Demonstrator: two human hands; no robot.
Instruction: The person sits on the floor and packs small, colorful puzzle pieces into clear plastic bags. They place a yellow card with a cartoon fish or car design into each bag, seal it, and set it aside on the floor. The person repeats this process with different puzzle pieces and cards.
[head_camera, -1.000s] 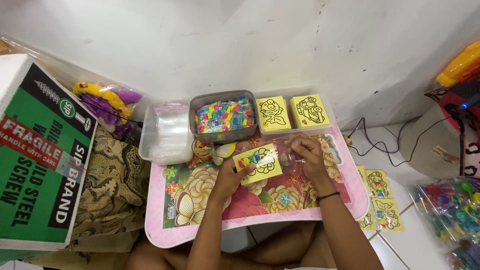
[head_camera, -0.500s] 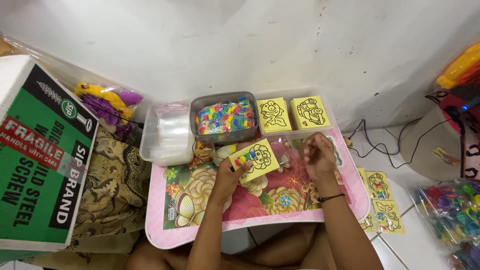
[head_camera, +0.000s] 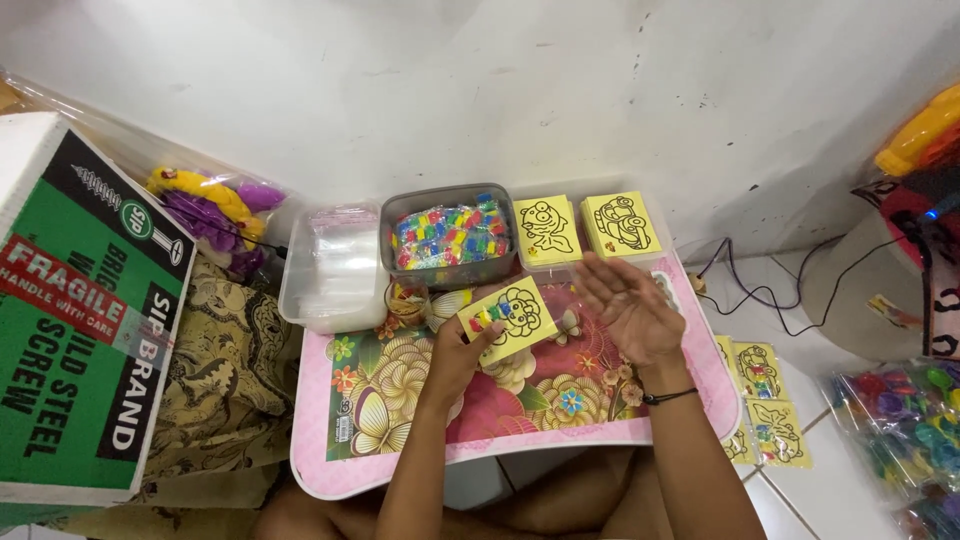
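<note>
My left hand (head_camera: 455, 355) pinches a yellow picture card (head_camera: 508, 317) above the flowered pink tabletop (head_camera: 400, 400), just in front of the tub of coloured beads (head_camera: 450, 235). My right hand (head_camera: 630, 305) hovers beside the card, palm up, fingers spread, holding nothing. Two card stacks (head_camera: 585, 228) stand behind.

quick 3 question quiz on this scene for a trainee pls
1. True or false: the right hand is gripping the yellow card.
2. What fills the grey tub: A) coloured small pieces, B) water, C) coins?
3. Which hand holds the yellow card above the floral tray?

Key
1. False: it is open, palm up, beside the card.
2. A.
3. The left hand.
</note>
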